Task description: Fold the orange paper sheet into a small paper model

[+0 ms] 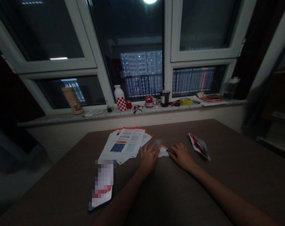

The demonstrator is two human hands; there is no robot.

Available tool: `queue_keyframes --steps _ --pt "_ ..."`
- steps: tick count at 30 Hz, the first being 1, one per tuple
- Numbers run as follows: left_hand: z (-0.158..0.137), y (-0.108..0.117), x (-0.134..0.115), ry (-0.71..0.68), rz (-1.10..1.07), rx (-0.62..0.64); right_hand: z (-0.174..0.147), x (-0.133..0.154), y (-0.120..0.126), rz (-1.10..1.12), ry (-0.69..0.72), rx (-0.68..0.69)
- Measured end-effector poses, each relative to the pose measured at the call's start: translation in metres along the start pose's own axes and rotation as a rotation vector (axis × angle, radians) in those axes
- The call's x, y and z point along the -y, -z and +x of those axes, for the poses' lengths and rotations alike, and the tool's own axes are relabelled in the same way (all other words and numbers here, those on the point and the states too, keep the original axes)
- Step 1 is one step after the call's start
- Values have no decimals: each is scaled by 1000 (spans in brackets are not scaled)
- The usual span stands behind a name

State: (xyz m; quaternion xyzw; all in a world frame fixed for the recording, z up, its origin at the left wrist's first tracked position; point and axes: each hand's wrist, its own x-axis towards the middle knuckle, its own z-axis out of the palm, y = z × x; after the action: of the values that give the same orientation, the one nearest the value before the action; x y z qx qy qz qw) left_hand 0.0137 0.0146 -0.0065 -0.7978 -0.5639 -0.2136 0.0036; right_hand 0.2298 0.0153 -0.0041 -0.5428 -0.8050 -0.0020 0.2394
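A small folded piece of printed paper (163,151), white with an orange edge, lies on the table between my two hands. My left hand (148,158) rests palm down at its left side with the fingers spread, the fingertips nearest the paper touching its edge. From the right, my right hand (182,156) reaches the paper's other edge, its fingers slightly bent and apart. Part of the paper is hidden under the fingertips. To the left of my left hand lies a fanned stack of printed sheets (127,142) with orange top edges.
A folded red-and-white leaflet (200,147) stands to the right. At the front left is a phone-like object (104,197), partly pixelated. Beyond the brown table (236,175), the windowsill holds a checkered bottle (120,99), a tan tumbler (72,100), a red can (149,102) and yellow tape (185,101).
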Motion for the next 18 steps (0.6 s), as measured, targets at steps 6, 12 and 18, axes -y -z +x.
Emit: queue_keyframes --steps 6,12,18 --pt "0 7 -2 -22 -77 22 0 4 3 -5 12 -22" --pt "-1 10 -2 -75 -158 122 0 6 3 -20 45 -11" --pt "-6 14 -9 -80 -115 96 0 3 -2 10 35 25"
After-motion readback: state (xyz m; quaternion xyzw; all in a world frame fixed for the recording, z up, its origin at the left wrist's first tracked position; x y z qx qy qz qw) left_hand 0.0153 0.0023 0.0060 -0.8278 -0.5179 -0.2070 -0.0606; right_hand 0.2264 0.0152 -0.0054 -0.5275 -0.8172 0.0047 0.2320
